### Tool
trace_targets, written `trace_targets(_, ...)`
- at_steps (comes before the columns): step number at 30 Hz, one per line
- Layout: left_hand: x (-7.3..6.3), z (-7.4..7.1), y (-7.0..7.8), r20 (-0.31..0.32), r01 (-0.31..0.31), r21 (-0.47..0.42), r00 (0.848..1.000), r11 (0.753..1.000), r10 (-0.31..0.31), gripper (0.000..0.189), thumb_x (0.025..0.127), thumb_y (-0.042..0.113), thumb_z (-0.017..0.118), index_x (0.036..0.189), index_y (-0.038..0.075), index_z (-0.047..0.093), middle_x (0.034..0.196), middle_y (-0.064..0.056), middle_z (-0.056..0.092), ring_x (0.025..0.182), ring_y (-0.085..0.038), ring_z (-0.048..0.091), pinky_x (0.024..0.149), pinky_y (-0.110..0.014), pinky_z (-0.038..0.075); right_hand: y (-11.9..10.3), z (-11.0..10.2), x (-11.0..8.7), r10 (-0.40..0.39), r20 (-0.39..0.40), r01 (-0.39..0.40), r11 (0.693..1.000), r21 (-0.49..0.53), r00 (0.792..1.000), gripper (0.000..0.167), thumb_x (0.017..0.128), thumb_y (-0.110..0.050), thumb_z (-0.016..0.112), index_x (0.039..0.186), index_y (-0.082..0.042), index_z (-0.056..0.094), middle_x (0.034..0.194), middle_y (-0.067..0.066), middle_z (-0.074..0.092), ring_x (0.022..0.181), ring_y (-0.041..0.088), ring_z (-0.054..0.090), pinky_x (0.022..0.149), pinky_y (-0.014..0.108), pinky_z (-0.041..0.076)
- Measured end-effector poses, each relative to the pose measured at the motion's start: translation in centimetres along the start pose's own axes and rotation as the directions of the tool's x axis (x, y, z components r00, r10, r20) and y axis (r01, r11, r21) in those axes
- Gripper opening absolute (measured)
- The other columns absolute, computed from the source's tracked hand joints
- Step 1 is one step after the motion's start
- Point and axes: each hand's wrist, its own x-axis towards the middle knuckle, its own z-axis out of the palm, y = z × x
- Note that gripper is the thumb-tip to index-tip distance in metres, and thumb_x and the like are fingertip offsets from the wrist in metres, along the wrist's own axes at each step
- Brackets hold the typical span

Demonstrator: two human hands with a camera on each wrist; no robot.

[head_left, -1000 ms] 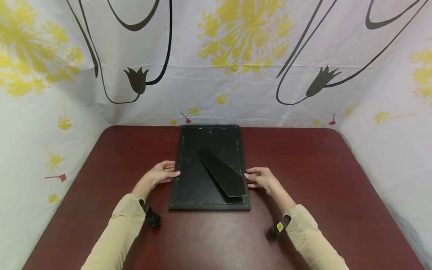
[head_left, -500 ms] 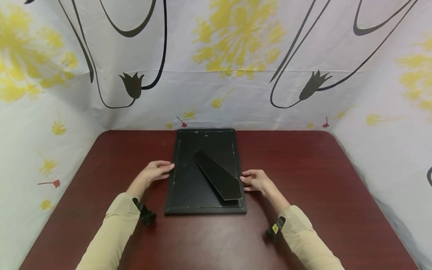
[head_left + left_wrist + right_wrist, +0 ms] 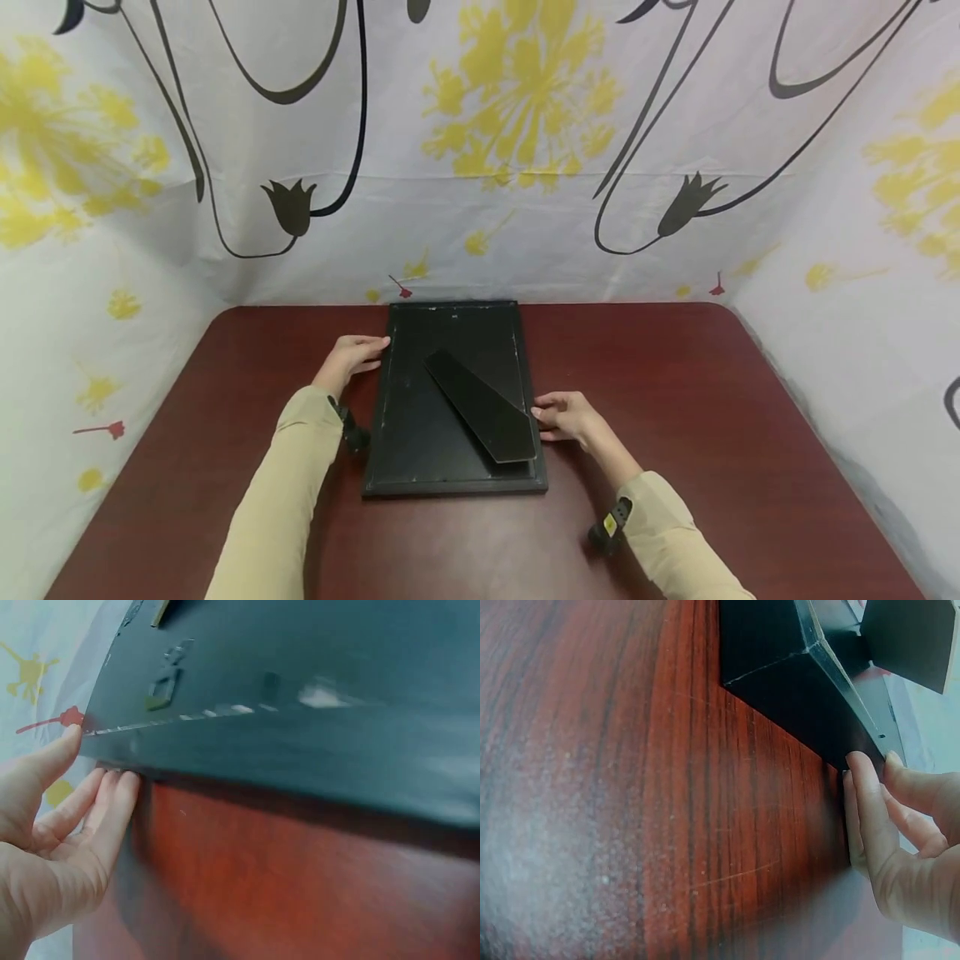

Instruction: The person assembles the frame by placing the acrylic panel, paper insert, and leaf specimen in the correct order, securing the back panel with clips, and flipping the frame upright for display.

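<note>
A black picture frame [image 3: 416,425] lies face down on the table, its long sides running away from me. Its easel stand [image 3: 486,412] slants across the back and rises slightly off it. My left hand [image 3: 352,357] grips the left edge toward the far end; in the left wrist view its thumb is at the upper edge and the fingers are against the side below. With the right hand [image 3: 568,417] I hold the opposite edge nearer the front, thumb on top and fingers along the side in the right wrist view. A small metal clip [image 3: 163,688] shows on the backing.
The dark red wooden table [image 3: 675,400] has rounded far corners. White cloth [image 3: 480,242] with yellow and grey flower prints hangs behind and at both sides, right by the table's far edge. The frame's far end is close to that edge.
My left hand has let up from the middle of the left edge and moved farther along it, away from me. The right hand keeps its place on the frame. The head view tilted slightly.
</note>
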Motion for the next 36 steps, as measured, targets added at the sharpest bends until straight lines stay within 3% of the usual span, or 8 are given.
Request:
trace_targets(9,1.4,0.4,1.3,-0.049,0.051,-0.010,0.997,0.999,-0.052,0.051,0.092,0.025,0.055,0.134,0.000,0.043,0.143,-0.017,0.036,0.131,-0.029,0.037,0.101,-0.035,0.045,0.1,0.3,-0.3,0.006,-0.008,-0.006,1.000,-0.005,1.000,0.040,0.088,-0.005,0.059,0.123,0.010,0.049,0.098,0.017,0.064,0.079,0.016,0.065,0.069,0.034,0.059)
trace_targets(19,2.4,0.2,1.9,0.014,0.091,0.020,0.996,0.996,-0.091,0.054,0.092,0.025,0.055,0.138,0.002,0.038,0.146,-0.017,0.032,0.134,-0.028,0.033,0.102,-0.035,0.045,0.0,0.0,0.0,-0.002,-0.008,0.002,1.000,0.004,1.000,0.040,0.087,-0.005,0.059,0.122,0.011,0.049,0.093,0.013,0.065,0.077,0.013,0.063,0.068,0.035,0.060)
trace_targets(25,2.5,0.2,2.2,0.010,0.125,0.049,0.992,0.991,-0.126,0.055,0.092,0.025,0.054,0.138,0.002,0.037,0.148,-0.015,0.029,0.135,-0.028,0.030,0.104,-0.034,0.043,0.0,0.3,0.2,-0.032,0.008,0.032,0.999,0.008,0.999,0.039,0.088,-0.004,0.058,0.121,0.013,0.048,0.088,0.011,0.065,0.076,0.013,0.063,0.067,0.035,0.060)
trace_targets(30,2.4,0.9,2.7,-0.010,0.145,0.094,0.989,0.985,-0.144,0.060,0.092,0.024,0.053,0.140,-0.002,0.027,0.146,-0.018,0.027,0.133,-0.029,0.033,0.105,-0.035,0.042,0.1,0.3,0.2,-0.026,0.006,0.026,1.000,-0.008,1.000,0.037,0.088,-0.003,0.058,0.119,0.013,0.049,0.086,0.010,0.065,0.073,0.014,0.063,0.067,0.035,0.060)
trace_targets(36,3.3,1.2,2.6,-0.065,0.150,0.214,0.988,0.965,-0.139,0.068,0.092,0.024,0.054,0.141,-0.004,0.017,0.140,-0.024,0.030,0.126,-0.035,0.040,0.103,-0.041,0.042,-0.1,0.5,0.3,-0.031,0.006,0.031,0.999,-0.015,0.999,0.036,0.087,-0.003,0.058,0.119,0.013,0.049,0.088,0.011,0.065,0.074,0.013,0.062,0.066,0.035,0.060)
